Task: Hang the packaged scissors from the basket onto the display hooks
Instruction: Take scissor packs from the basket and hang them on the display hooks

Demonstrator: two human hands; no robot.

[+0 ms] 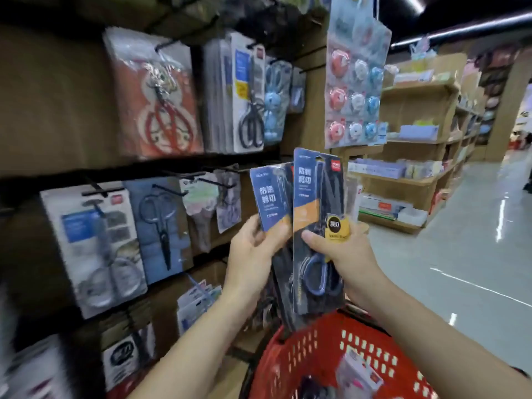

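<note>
My left hand [253, 249] grips a blue-carded pack of scissors [269, 197] by its lower half. Beside it, my right hand [342, 251] holds a second, longer scissors pack [312, 197] with a yellow sticker, thumb across the front. Both packs stand upright above the red basket [316, 355], which holds more packaged items at the bottom right. Black display hooks [218, 182] stick out of the brown wall panel to the left, most carrying hung scissors packs.
Other scissors packs [247, 90] hang on the upper row. A hanging card of round coloured items [355, 82] dangles just above my hands. Wooden shelves [414, 139] with stationery line the aisle to the right, beside a shiny grey floor [475, 240].
</note>
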